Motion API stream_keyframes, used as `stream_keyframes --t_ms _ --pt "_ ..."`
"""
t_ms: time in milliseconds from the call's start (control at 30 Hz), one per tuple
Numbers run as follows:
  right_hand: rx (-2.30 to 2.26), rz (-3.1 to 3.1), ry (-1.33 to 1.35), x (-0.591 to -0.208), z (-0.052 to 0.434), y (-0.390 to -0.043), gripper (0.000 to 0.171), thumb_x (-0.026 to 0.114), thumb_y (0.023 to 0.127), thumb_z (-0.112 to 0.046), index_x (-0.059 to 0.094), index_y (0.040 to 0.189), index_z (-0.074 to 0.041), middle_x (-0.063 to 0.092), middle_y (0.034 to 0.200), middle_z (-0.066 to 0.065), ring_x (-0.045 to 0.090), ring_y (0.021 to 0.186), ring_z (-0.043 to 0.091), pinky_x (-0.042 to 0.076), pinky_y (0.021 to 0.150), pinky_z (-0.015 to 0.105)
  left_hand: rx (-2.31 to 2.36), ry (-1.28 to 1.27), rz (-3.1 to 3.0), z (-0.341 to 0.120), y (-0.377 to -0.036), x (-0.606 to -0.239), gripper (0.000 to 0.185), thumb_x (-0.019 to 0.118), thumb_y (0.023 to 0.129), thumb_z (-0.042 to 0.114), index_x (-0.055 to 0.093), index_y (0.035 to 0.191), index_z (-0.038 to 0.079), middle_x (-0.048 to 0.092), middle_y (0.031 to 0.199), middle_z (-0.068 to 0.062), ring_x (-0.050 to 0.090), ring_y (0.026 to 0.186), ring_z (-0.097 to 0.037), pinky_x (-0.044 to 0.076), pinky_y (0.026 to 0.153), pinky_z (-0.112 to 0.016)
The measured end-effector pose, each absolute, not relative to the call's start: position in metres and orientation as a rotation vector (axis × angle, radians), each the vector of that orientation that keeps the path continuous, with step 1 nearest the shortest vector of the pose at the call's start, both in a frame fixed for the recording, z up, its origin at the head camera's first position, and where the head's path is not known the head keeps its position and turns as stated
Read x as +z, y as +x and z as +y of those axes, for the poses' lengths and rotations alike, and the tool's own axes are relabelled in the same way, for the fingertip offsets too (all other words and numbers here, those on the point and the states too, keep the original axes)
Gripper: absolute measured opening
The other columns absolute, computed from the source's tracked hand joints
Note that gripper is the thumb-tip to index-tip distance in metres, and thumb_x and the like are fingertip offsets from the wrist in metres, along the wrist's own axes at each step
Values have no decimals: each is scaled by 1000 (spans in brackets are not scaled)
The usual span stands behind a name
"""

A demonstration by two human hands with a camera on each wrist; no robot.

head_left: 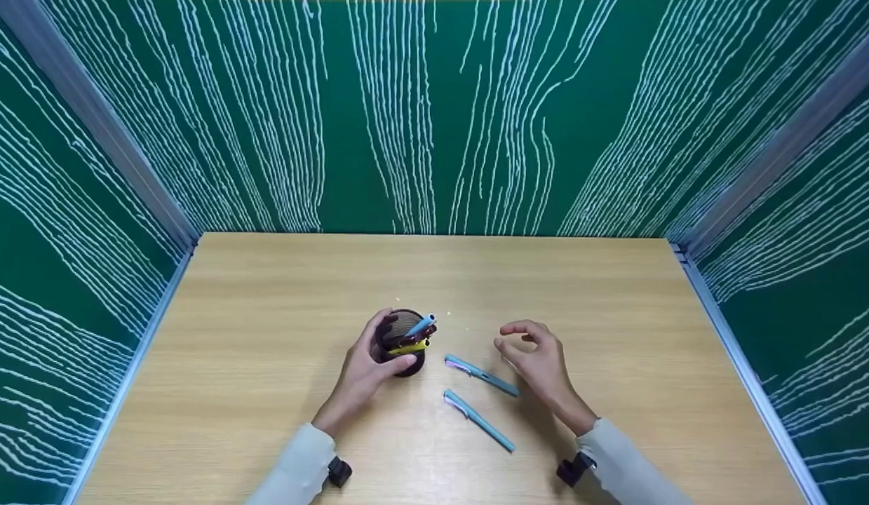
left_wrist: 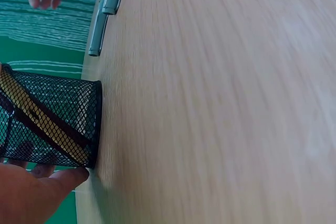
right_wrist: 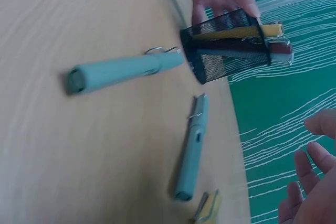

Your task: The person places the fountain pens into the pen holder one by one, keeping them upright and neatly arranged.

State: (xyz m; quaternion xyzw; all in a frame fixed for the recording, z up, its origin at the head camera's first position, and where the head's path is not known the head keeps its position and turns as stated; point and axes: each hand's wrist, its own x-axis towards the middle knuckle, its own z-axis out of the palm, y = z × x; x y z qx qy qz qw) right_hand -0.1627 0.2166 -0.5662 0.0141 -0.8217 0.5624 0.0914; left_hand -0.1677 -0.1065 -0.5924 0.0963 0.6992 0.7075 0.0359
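A black mesh pen cup [head_left: 400,320] stands on the table, and my left hand [head_left: 364,368] grips it with the thumb on the near side. Inside it lean a blue pen [head_left: 421,326], a yellow pen [head_left: 410,347] and a dark red pen [right_wrist: 281,48]. To the cup's right, two blue-green pens lie on the wood, an upper pen [head_left: 482,375] and a lower pen [head_left: 479,421]. My right hand [head_left: 543,358] hovers right of the upper pen, its fingers bent and apart, holding nothing. A yellow pen with a clip [right_wrist: 208,208] shows partly at the right wrist view's bottom edge.
The wooden table [head_left: 266,280] is enclosed by green walls [head_left: 339,140] with wavy white lines at the back and both sides. Grey metal posts [head_left: 101,116] mark the back corners. Small pale specks lie beyond the cup.
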Motion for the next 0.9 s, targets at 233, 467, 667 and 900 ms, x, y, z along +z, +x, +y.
stream_keyframes --t_ms 233,467,667,900 --pt "1667 -2499 -4 -582 225 -155 20 86 96 -8 78 111 1 75 114 9 62 118 28 44 110 47 2170 285 2154 -108 -167 -593 97 93 89 13 39 169 11 57 160 -18 55 148 -37 38 127 -53" --pt "1696 -2530 -82 -594 231 -146 18 88 96 -13 79 110 -6 70 119 12 67 116 29 52 108 46 2162 273 2168 -108 -166 -595 95 93 90 15 41 169 16 57 161 -16 55 148 -34 37 128 -51" --pt "1697 -2532 -105 -599 238 -142 21 86 96 -10 78 115 -3 67 122 13 71 109 27 54 94 27 2149 251 2167 -107 -165 -594 95 93 90 18 41 169 15 58 159 -16 54 149 -33 36 129 -49" --pt "1679 -2536 -159 -606 247 -141 22 87 96 -9 78 114 -2 68 117 12 67 105 23 53 87 22 2126 234 2191 -107 -166 -591 96 95 88 20 42 169 19 59 159 -12 56 147 -33 38 128 -49"
